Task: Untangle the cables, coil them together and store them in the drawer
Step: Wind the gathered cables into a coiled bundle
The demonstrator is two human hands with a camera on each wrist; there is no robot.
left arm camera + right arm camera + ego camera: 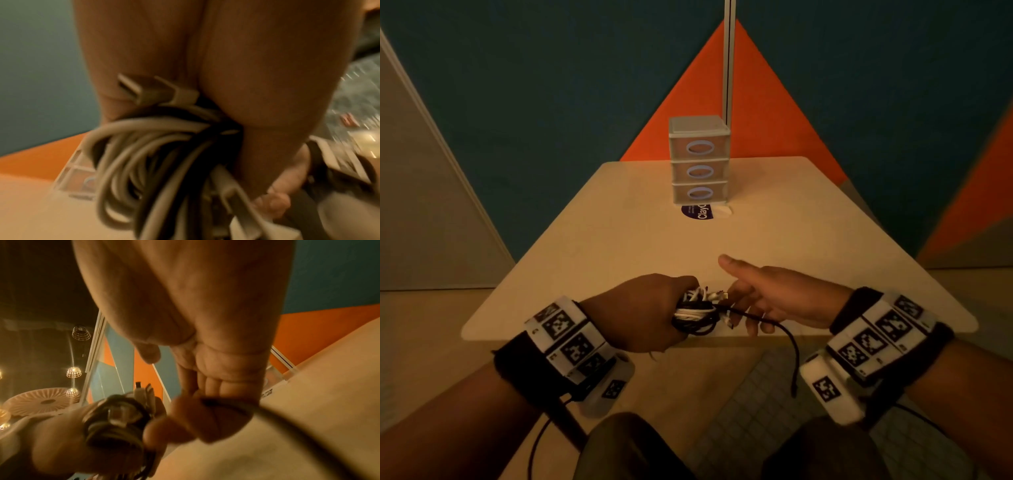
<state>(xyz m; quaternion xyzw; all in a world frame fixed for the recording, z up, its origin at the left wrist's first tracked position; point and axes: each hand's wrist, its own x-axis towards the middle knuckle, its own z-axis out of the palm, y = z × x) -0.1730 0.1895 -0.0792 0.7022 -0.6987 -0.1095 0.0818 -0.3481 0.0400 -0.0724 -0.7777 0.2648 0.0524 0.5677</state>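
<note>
Over the near table (619, 246) edge I see both hands meeting. Left hand (643, 313) fingers wrapped tight round the coil (697, 313), a bundle of white and black cables, held just above the tabletop. Left wrist view, blurred: white loops (131, 154) hang below the palm, black strands mixed in, a white plug (156, 92) sticks out at the top of the bundle against the hand.

Right hand (774, 298) is just beside the coil, index finger stretched forward and straight, lower fingers curled round a loose black cable (787, 337). That tail runs from the coil through the fingers, then droops off the table edge, its end dangling free. Right wrist view confirms: black cable (232, 407) crosses under the curled fingers (207, 420), thumb (149, 353) apart from it.

Drawer unit (700, 162) stands at the far end of the table, well apart from the hands, three drawers stacked, all closed. A round purple sticker (698, 212) lies on the table just in front of its base.
</note>
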